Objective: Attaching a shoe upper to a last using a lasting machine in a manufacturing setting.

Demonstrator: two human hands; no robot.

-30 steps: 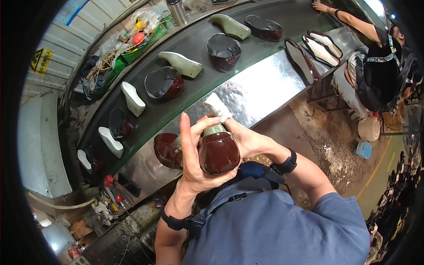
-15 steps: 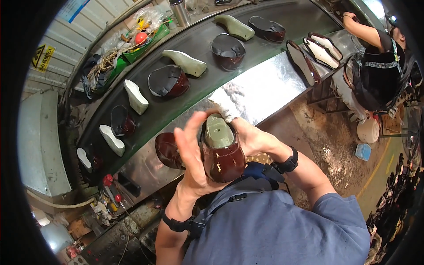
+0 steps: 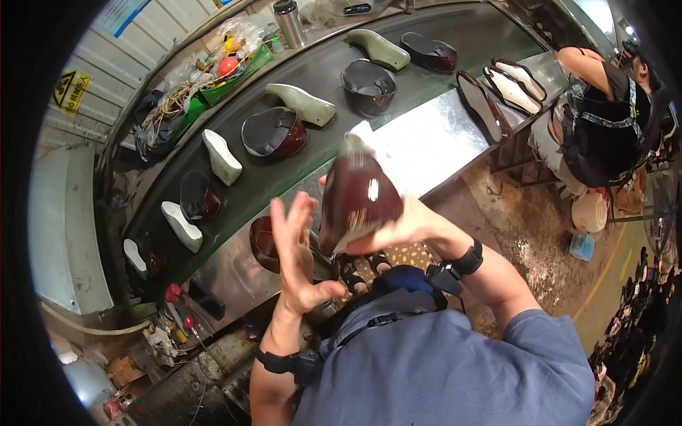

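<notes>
- The right hand (image 3: pixel 398 231) is gripping a glossy dark red shoe upper (image 3: pixel 355 195) from below, fingers wrapped under it, with a pale last (image 3: pixel 361 135) poking out the top. It's being held up in the air at about 12 o'clock from the chest, over the bench edge.
- The left hand (image 3: pixel 298 259) is hanging open just at 9 o'clock of the shoe, fingers spread and not touching it.
- Progress-wise, I'm guessing the upper is already pulled onto the last and is getting looked over. Plenty is left: more uppers, like this one (image 3: pixel 273 133), and bare lasts, like this one (image 3: pixel 302 104), are riding the dark conveyor belt (image 3: pixel 426 42) from 10 to 1 o'clock.
- Another dark red piece (image 3: pixel 264 243) is sitting on the shiny metal bench (image 3: pixel 433 138).
- Soles (image 3: pixel 515 82) are lying at 2 o'clock, next to a seated co-worker (image 3: pixel 604 121).
- The concrete floor (image 3: pixel 526 227) is looking grimy, and there's clutter in a green tray (image 3: pixel 213 78) at 11 o'clock.
</notes>
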